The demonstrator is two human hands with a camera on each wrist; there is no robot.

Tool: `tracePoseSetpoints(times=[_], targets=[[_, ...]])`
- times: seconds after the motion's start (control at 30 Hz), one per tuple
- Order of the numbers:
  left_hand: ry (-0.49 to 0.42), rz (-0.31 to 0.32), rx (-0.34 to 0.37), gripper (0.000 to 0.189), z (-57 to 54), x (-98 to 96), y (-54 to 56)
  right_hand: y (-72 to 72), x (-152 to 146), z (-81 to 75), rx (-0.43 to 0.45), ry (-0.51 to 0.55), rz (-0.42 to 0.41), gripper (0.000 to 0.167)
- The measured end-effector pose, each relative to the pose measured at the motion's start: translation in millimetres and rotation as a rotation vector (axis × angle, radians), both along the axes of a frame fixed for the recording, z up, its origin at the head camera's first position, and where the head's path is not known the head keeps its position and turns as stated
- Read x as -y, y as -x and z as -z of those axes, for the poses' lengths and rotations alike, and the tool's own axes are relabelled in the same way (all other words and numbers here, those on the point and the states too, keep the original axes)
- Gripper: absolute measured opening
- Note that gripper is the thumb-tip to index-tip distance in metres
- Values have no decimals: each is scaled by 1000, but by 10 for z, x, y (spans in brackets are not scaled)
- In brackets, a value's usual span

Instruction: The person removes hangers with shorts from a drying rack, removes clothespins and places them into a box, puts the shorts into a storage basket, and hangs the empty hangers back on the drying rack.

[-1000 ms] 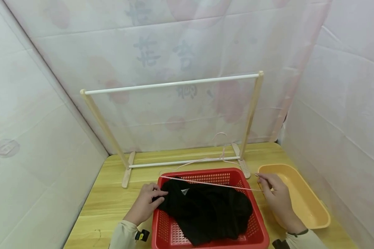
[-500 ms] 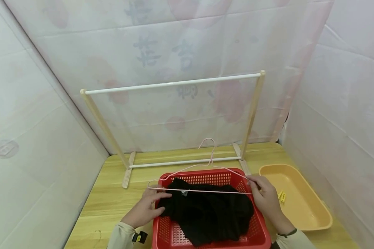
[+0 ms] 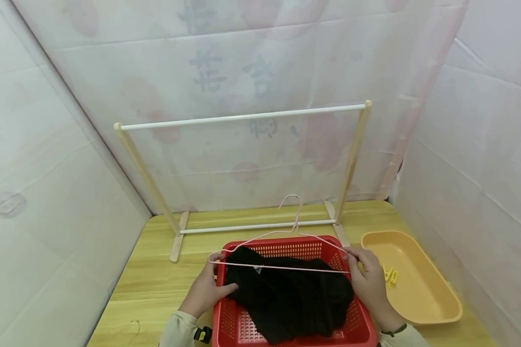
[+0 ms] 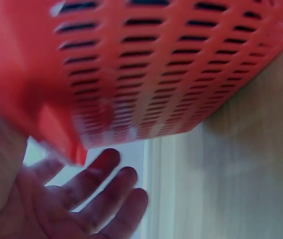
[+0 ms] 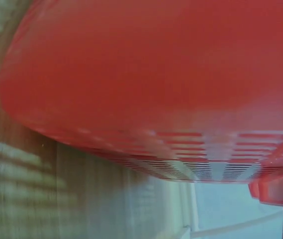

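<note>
A pink wire clothes hanger (image 3: 304, 269), hook upward, spans the red perforated basket (image 3: 217, 320). My right hand (image 3: 368, 279) pinches the hanger's right end between thumb and fingers. Beside the basket's left rim, my left hand (image 3: 203, 291) has its thumb over the rim and its fingers near the hanger's left end. In the left wrist view its fingers (image 4: 124, 211) are spread and loosely bent outside the basket. A crumpled black garment (image 3: 291, 299) with a small pale label lies in the basket. Mostly the basket wall (image 5: 131, 64) fills the right wrist view, the hand almost hidden.
Behind the basket stands a wooden rack with a white top rail (image 3: 243, 117) and a lower rail (image 3: 256, 226). A yellow tray (image 3: 421, 303) holding yellow clips (image 3: 390, 276) lies to the right. Pale printed sheets (image 3: 226, 168) enclose the wood-grain table (image 3: 143, 274).
The hanger has swung left and its hook now shows upright, held at its right end by my right hand, which moved left. My left hand's fingers have come off the garment toward the hanger's left end.
</note>
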State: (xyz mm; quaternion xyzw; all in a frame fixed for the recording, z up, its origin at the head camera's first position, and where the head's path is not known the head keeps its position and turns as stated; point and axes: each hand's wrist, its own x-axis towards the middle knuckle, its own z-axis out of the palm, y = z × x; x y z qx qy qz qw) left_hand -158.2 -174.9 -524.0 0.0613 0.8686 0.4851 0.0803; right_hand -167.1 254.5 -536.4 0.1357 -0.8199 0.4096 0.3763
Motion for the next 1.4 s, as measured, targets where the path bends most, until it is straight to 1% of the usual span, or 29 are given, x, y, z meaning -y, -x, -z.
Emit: tracePoseSetpoints(times=[0.07, 0.1, 0.17, 0.27, 0.3, 0.33, 0.4, 0.5, 0.6, 0.67, 0.8, 0.9, 0.97, 1.03, 1.13, 1.2, 1.3, 1.4], targets=[[1, -39, -3, 76, 8, -35, -2, 3, 7, 1, -6, 1, 20, 25], [2, -46, -19, 74, 18, -39, -1, 9, 11, 8, -6, 3, 30, 25], [10, -57, -58, 61, 32, -35, 6, 20, 22, 23, 6, 8, 52, 24], [68, -44, -180, 34, 79, -17, 18, 31, 39, 34, 47, 21, 70, 22], [88, -31, -227, 26, 100, -12, 21, 33, 40, 36, 66, 23, 73, 21], [106, -30, -257, 21, 115, -10, 25, 36, 43, 34, 81, 24, 73, 19], [129, -23, -297, 19, 142, -6, 34, 42, 51, 31, 105, 26, 73, 18], [146, -25, -297, 16, 139, -7, 47, 54, 73, 26, 131, 29, 69, 17], [178, -44, -263, 12, 89, -20, 63, 69, 105, 25, 147, 28, 70, 18], [214, -51, -266, 13, 53, -36, 75, 81, 122, 24, 149, 24, 70, 18], [256, -88, -257, 26, 23, -73, 93, 107, 138, 23, 144, 34, 67, 18], [223, -131, -212, 45, 30, -96, 90, 110, 138, 19, 141, 39, 67, 17], [195, -142, -211, 52, 38, -102, 83, 105, 138, 15, 152, 47, 68, 17], [184, -139, -219, 50, 50, -104, 76, 101, 138, 13, 172, 54, 75, 16], [211, -103, -269, 33, 84, -101, 79, 110, 129, 10, 204, 75, 82, 15], [226, -85, -282, 27, 108, -96, 94, 124, 119, 14, 208, 81, 87, 15], [218, -72, -281, 29, 133, -84, 117, 138, 99, 6, 180, 88, 80, 15], [192, -75, -258, 35, 148, -76, 133, 135, 61, -37, 123, 77, 62, 15]])
